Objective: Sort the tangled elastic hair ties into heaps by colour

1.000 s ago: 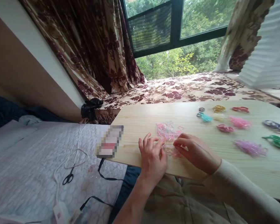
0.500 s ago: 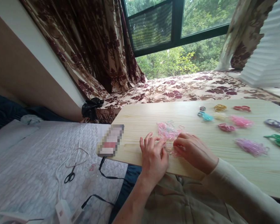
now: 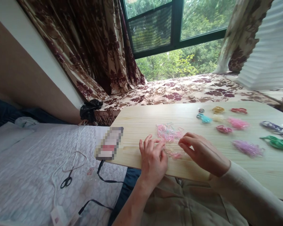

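Note:
My left hand rests on the light wooden board, fingers spread and slightly bent, touching the near side of a pile of pink and pale loom bands. Just right of its thumb lies a small pink clump of bands. My right hand hovers to the right of that clump, thumb and fingertips pinched together. Whatever may be between those fingertips is too small to make out.
Sorted bunches lie to the right: purple bands, pink bands, turquoise bands and a green bundle. A blurred-out phone sits at the board's left edge. Scissors and white cables lie on the bed.
My right hand has drawn away to the right from the small pink clump, which now shows more fully. My left hand stays beside the pile. The view has shifted slightly.

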A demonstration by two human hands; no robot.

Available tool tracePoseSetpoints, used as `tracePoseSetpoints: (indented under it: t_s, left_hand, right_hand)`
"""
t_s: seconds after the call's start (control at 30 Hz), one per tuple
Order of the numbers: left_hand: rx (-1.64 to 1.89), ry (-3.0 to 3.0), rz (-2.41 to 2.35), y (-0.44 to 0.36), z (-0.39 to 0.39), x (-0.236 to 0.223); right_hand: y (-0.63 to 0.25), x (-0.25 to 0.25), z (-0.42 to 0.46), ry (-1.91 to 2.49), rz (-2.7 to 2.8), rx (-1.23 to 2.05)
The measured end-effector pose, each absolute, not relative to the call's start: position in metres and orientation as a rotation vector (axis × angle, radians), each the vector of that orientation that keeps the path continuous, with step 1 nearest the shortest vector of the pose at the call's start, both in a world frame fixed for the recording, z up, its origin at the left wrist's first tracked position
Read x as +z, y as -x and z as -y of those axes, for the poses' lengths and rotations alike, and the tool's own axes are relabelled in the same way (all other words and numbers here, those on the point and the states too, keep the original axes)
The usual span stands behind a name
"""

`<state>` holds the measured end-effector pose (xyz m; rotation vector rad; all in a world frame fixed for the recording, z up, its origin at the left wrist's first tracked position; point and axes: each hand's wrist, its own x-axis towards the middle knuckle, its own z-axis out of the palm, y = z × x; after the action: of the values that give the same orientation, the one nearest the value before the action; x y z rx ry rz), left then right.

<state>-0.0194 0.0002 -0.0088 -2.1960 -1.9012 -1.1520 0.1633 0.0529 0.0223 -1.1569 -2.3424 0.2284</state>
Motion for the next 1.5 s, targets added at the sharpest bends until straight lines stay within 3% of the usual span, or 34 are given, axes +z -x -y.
tracePoseSetpoints:
  t_s: [0.33,0.7,0.93,1.2,1.5]
  left_hand:
    - [-1.134,2.193,1.806,0.022,-0.002,-0.017]
    - [-1.076,2.185,1.754,0.025,-0.004,-0.021]
    - [-1.064,2.181,1.827,0.02,0.0,-0.012]
    - [-1.023,2.382,1.796,0.014,0.008,0.007]
    - [-0.944,2.551,1.698,0.011,0.01,0.006]
  right_hand:
    - [-0.283,0.062,-0.022,1.496,2.087,0.033]
    - [-0.333,0.035,-0.029,1.776,2.051,-0.14]
    - [-0.302,0.041,-0.01,1.576,1.977,-0.115]
    - [-0.209,0.012,-0.016,1.161,2.187,0.266]
    - [-0.189,0.004,-0.025,1.074,2.214,0.191]
